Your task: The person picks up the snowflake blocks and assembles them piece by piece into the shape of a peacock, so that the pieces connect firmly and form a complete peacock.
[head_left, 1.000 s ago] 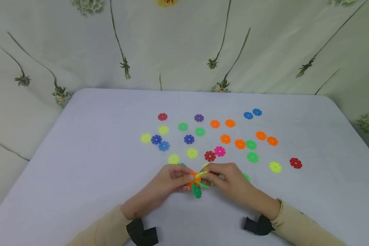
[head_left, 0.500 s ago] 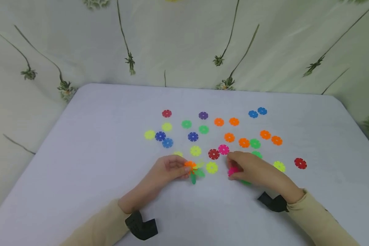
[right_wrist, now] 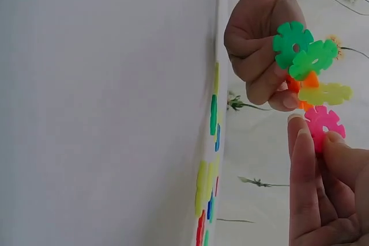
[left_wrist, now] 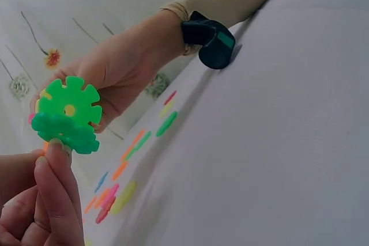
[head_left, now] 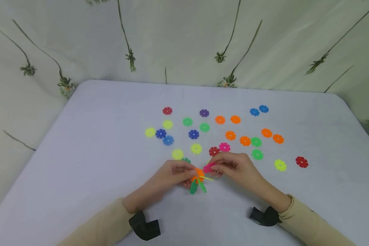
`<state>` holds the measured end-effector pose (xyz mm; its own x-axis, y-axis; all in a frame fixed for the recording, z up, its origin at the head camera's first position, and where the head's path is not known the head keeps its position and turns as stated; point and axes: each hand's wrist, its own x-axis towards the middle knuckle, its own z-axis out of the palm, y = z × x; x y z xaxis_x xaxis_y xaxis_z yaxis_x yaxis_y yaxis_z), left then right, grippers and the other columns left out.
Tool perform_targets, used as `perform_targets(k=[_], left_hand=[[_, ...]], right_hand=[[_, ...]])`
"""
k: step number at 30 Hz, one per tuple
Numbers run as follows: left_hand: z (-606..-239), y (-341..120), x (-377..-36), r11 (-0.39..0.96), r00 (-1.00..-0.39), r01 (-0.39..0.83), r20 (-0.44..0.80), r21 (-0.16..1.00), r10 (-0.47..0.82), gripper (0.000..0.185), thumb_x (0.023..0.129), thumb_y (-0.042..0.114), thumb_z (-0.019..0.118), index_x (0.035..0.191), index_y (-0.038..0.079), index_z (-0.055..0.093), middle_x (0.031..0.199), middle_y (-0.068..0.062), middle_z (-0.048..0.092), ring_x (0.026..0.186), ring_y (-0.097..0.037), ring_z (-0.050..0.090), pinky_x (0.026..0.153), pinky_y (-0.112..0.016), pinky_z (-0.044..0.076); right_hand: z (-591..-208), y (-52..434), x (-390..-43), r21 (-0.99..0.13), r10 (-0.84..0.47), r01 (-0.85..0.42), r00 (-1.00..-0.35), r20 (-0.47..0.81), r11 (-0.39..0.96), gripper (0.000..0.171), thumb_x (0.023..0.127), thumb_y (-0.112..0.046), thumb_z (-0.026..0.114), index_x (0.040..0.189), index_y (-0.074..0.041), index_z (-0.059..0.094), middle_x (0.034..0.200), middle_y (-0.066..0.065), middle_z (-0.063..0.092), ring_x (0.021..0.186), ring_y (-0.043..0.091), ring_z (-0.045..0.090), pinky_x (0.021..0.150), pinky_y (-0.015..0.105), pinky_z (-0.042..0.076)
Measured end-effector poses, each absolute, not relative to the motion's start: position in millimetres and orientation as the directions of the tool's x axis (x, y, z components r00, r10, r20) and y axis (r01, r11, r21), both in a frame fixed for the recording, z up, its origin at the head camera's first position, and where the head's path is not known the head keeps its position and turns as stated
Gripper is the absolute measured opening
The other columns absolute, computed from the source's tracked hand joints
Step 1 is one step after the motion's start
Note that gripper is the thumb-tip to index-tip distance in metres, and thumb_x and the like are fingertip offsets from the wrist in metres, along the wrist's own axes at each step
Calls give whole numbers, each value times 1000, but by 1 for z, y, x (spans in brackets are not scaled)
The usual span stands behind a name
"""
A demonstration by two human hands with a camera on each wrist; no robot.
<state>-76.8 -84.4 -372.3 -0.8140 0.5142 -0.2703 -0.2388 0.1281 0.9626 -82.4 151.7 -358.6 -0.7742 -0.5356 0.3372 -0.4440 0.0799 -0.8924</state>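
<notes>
My left hand (head_left: 175,174) pinches an orange notched disc (head_left: 198,175) between thumb and fingers. Slotted into that disc's edge are two green discs (right_wrist: 292,44) and a yellow disc (right_wrist: 326,94), which fan outward. My right hand (head_left: 233,167) pinches a pink notched disc (right_wrist: 324,126) between thumb and fingertips, right beside the orange disc's edge. Seen from the left wrist, the green discs (left_wrist: 69,105) stand in front and hide most of the orange and pink ones.
Several loose notched discs lie flat across the white table (head_left: 95,136), among them an orange disc (head_left: 230,135), a dark red disc (head_left: 301,162) and a blue disc (head_left: 168,140). A flower-print cloth (head_left: 184,41) hangs behind the table's far edge.
My right hand left the joined discs, picked up a pink disc from the table to the right, and brought it back to the orange disc. The left hand still holds the joined discs.
</notes>
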Motion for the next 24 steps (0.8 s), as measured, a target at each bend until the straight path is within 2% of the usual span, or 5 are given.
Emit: perform_targets(k=[6, 12, 16, 24], left_hand=[[-374, -84, -76, 125, -810, -194, -231, 973, 538, 25, 91, 11, 61, 105, -10, 63, 77, -6, 64, 64, -15, 58, 64, -24, 51], [-377, -82, -73, 114, -803, -277, -296, 954, 517, 26, 92, 13, 60, 105, -9, 62, 80, -6, 64, 65, -14, 57, 66, -22, 49], [-377, -81, -72, 94, -800, -305, -309, 948, 514, 26, 92, 13, 60, 104, -10, 60, 80, -5, 63, 65, -14, 55, 65, -22, 48], [-373, -82, -74, 81, -788, -287, -283, 955, 546, 24, 92, 12, 60, 102, -10, 62, 74, -4, 61, 62, -13, 52, 60, -20, 46]], right_hand=[[-363, 146, -76, -885, -530, -460, -768, 359, 67, 18, 79, 12, 67, 95, 3, 65, 82, 10, 68, 70, 18, 67, 60, 32, 55], [-371, 140, -72, -851, -503, -523, -748, 433, 45, 20, 77, 14, 68, 92, 1, 65, 79, 8, 66, 68, 17, 66, 59, 32, 55], [-373, 138, -72, -867, -494, -498, -760, 423, 24, 19, 77, 14, 67, 90, 1, 64, 78, 6, 66, 68, 17, 66, 59, 32, 55], [-377, 138, -70, -894, -480, -446, -775, 411, -45, 20, 77, 16, 65, 89, 1, 61, 79, 9, 66, 69, 20, 67, 60, 34, 55]])
